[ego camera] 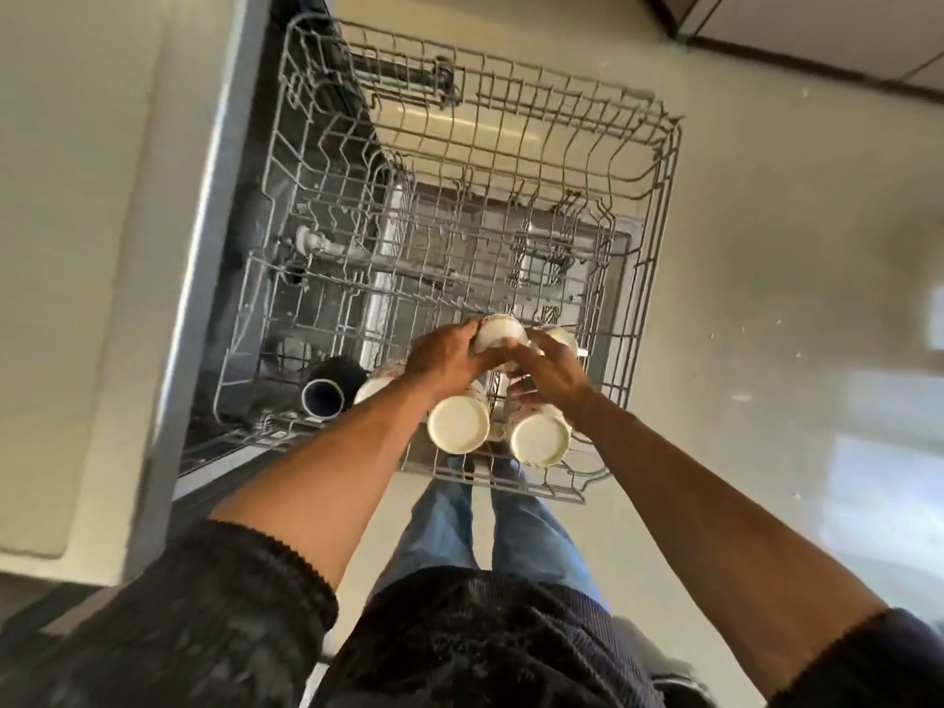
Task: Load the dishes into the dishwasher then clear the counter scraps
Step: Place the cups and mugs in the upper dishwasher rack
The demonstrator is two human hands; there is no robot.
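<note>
- Loading is progressing: the left hand (449,357) is gripping an upturned white cup (499,335) above the upper rack (659,237), while the right hand (549,370) is curling round a patterned cup (536,426).
- Near edge of rack is holding a second inverted cup (458,424) and a dark mug (329,385).
- Most of the rack is standing unfilled; scraps clearing cannot be judged.
- Pale floor (766,298) is surrounding the dishwasher; counter (76,247) is running along its left.
</note>
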